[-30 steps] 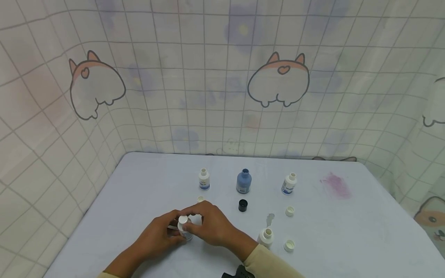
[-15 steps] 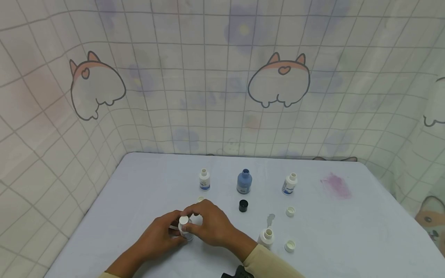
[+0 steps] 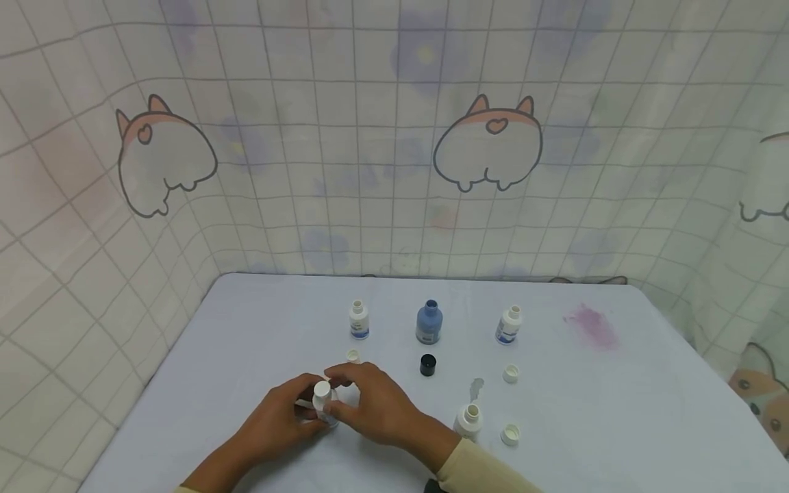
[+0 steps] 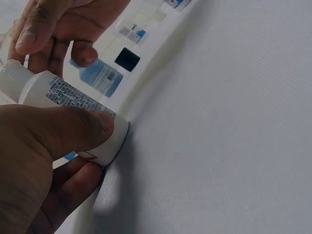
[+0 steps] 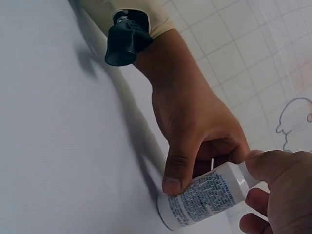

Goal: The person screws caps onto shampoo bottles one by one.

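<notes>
My left hand [image 3: 277, 418] grips a small white bottle [image 4: 83, 100], thumb across its printed label and fingers behind. The bottle is upright, its base at the table, with a white cap [image 3: 322, 388] on its neck. Around that cap hovers my right hand [image 3: 379, 404], thumb and fingers spread with a gap between them. In the left wrist view its fingertips [image 4: 29, 39] are right above the cap's top. The right wrist view shows its thumb tip overlapping the cap [image 5: 249, 175], with lower fingertips apart from the bottle's shoulder.
Behind stand a white bottle [image 3: 359, 320], a blue bottle [image 3: 429, 324] and another white bottle [image 3: 508, 326], all uncapped. A black cap [image 3: 428, 365] and white caps [image 3: 510, 373] lie in front. An uncapped bottle [image 3: 467, 423] is by my right forearm, near a grey spot [image 3: 477, 389].
The right hand's fingers have loosened and drawn slightly right from the cap. The left hand keeps its grip on the bottle. The head view has shifted a little.
</notes>
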`<state>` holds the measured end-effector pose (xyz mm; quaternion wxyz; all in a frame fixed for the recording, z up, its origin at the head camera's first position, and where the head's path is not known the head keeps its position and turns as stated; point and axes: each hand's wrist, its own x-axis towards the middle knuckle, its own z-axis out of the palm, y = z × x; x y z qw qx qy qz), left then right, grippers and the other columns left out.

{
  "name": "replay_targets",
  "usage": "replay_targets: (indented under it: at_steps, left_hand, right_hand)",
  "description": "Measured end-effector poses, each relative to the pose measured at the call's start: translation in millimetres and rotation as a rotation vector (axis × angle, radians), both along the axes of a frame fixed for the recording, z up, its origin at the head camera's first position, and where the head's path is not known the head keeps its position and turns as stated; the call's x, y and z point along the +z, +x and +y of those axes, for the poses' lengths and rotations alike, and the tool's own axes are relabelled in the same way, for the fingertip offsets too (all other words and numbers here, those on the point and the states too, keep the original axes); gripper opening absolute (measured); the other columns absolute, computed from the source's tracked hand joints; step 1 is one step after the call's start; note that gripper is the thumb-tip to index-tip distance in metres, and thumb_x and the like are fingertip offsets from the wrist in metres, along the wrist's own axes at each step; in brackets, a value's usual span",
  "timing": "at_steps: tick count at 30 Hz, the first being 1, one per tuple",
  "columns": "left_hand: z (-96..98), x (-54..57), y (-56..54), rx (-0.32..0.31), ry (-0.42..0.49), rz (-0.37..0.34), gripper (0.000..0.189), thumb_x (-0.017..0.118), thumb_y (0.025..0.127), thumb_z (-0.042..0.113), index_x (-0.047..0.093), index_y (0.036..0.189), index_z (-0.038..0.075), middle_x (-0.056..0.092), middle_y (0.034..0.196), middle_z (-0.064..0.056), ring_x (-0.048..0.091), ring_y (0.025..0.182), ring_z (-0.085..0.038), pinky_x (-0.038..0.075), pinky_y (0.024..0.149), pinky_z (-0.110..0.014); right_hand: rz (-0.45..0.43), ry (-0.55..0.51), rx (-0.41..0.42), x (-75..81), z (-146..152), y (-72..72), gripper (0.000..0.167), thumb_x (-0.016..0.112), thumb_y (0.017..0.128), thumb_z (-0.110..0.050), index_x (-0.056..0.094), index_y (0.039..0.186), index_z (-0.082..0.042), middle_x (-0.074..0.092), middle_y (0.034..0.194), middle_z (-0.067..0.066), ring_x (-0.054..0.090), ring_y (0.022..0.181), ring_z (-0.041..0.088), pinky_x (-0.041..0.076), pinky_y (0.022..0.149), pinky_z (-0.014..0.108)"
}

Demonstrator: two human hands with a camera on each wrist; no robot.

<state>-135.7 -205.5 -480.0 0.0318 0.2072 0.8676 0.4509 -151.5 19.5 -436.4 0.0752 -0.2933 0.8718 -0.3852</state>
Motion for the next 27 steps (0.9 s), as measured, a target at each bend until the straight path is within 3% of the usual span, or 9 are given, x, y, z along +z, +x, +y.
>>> replay_targets:
  at_steps: [12,27]
  left_hand:
    - [-5.5,2.6,-8.7,0.066,-0.005,-0.027,0.056,0.089,0.076,0.003,0.062,0.124,0.016,0.070,0.112,0.004,0.067,0.104,-0.016,0.059,0.085,-0.026]
    - [-17.5,4.1,-24.4,0.197,-0.009,0.016,0.059,0.090,0.075,0.000,0.061,0.125,0.012,0.070,0.112,0.000,0.067,0.105,-0.017,0.058,0.085,-0.023]
  right_hand:
    - [-0.043,-0.005,-0.045,-2.7,14,6.2,0.046,0.072,0.097,-0.040,0.060,0.137,-0.022,0.067,0.116,-0.015,0.060,0.110,0.006,0.054,0.083,0.026]
    - [-0.112,-0.030,-0.047,0.2,23,9.1,0.043,0.069,0.099,-0.041,0.062,0.136,-0.021,0.067,0.116,-0.014,0.062,0.108,0.013,0.053,0.080,0.025]
